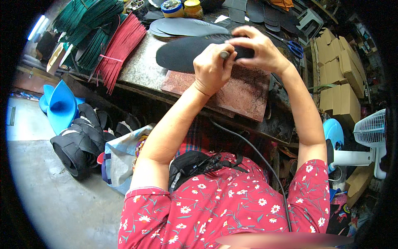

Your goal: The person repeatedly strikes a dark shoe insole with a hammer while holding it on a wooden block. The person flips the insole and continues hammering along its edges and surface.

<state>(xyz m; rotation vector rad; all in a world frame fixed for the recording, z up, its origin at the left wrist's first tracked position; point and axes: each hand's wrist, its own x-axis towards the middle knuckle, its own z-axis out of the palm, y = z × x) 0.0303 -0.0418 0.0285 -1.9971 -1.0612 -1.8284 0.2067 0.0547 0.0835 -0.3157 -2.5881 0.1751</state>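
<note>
Left hand: wrapped tight round a round-ended handle, right at the black sole!
Right hand: clamped on the sole's right end, close beside the left.
Black sole: up over the brown board and tabletop.
Red strips: bundled, over on the left.
Grey insoles: overlapping, just behind the sole.
Tubs: blue beside yellow, farther back.
</note>
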